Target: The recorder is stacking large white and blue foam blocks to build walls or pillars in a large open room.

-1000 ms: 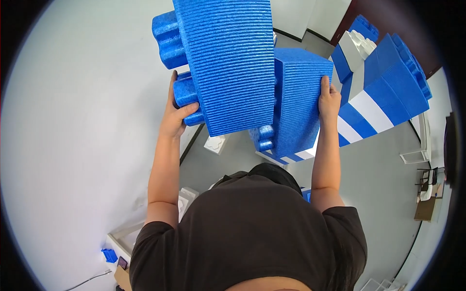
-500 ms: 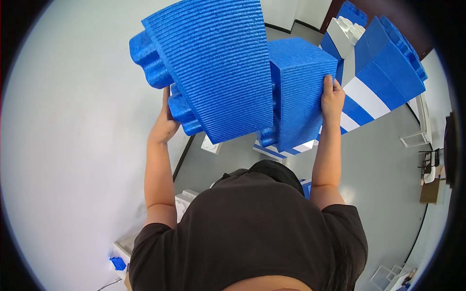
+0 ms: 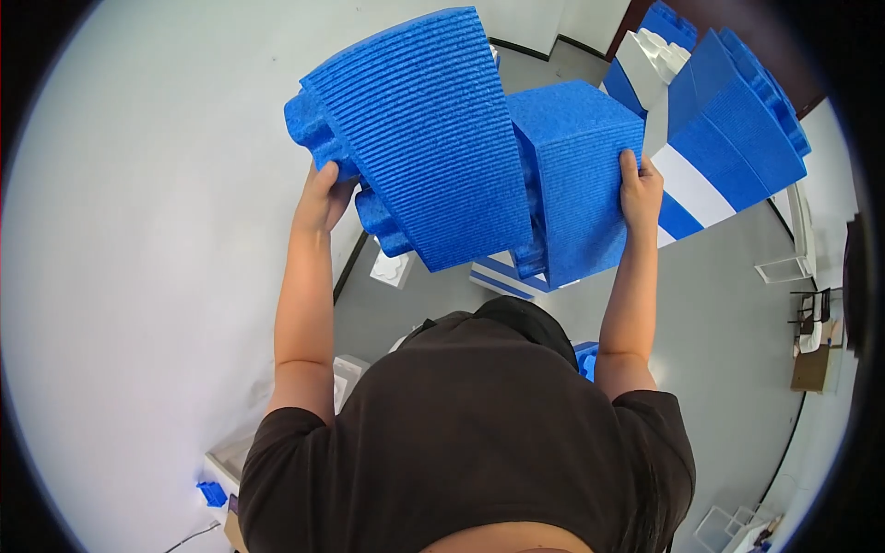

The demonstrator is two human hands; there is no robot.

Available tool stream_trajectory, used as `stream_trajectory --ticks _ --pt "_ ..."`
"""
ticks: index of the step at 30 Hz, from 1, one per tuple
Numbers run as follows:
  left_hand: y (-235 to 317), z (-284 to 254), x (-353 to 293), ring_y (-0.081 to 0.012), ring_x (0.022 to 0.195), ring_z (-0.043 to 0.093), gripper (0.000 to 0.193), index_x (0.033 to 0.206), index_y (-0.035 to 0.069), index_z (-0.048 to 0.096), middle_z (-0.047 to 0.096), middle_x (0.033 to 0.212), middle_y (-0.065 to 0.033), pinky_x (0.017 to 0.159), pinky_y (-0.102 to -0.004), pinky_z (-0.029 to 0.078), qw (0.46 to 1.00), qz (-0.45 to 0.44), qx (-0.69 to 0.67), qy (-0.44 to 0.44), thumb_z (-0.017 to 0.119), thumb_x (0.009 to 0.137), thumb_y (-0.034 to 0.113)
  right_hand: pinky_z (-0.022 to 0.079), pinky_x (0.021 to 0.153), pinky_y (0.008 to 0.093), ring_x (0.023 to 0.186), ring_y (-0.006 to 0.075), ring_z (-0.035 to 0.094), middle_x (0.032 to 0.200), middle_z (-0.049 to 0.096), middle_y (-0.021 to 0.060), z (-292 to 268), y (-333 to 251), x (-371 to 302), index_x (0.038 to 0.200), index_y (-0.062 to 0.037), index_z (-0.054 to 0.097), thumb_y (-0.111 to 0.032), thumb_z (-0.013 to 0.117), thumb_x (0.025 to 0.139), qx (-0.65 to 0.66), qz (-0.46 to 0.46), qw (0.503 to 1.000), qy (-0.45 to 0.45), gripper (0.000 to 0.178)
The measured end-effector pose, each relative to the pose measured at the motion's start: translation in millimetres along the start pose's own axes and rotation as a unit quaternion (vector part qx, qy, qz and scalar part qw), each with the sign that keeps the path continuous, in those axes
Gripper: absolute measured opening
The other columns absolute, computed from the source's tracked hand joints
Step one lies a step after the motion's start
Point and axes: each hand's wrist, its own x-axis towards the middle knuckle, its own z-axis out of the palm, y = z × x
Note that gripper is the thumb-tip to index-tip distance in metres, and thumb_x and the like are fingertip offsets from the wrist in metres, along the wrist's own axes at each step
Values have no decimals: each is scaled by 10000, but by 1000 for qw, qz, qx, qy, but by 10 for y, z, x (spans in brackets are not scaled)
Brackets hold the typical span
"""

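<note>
A large blue foam building block [image 3: 424, 138] with a ribbed face is held up ahead of me, its rounded studs pointing left. My left hand [image 3: 324, 198] grips it at the studs, with the thumb against one and the other fingers partly hidden behind. A second, smaller-looking blue block [image 3: 590, 198] sits tilted against its right side. Studs of this second block face the larger one; whether the two are fully joined I cannot tell. My right hand [image 3: 641, 194] is closed on the second block's right edge, thumb on the near face.
Tall stacks of blue and white blocks [image 3: 737, 138] stand at the right. Striped blocks [image 3: 502, 276] lie below the held pair, and a white studded block [image 3: 392, 267] is on the floor near the left wall [image 3: 157, 249]. A chair [image 3: 813, 318] stands far right.
The larger block has shifted right and its top has come lower. My left hand has moved right with it, its thumb now visible on a stud. My right hand has shifted slightly right.
</note>
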Motion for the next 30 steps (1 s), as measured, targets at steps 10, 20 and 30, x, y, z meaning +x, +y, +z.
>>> stream_trajectory --ticks 10,20,30 --pt "-269 289 207 -278 1167 498 620 1313 54 445 532 1270 -119 999 -456 370 990 -75 -107 58 651 811 354 464 704 253 768 124 596 849 683 74 -367 129 96 1001 15 679 -336 642 878 -33 -10 999 29 373" --pt "-392 660 304 -241 1126 533 582 1279 56 487 566 1228 -88 978 -416 403 990 -88 -105 36 671 798 328 463 715 253 779 130 596 858 680 85 -815 370 113 999 39 673 -364 634 884 -6 -7 998 58 421" --pt "-615 1162 201 -312 1357 285 1245 1482 79 7 270 1466 -175 1089 -453 271 994 -28 83 -65 780 632 559 454 745 250 810 128 588 905 667 90 -1172 718 39 1049 49 649 -406 570 921 91 29 985 145 479"
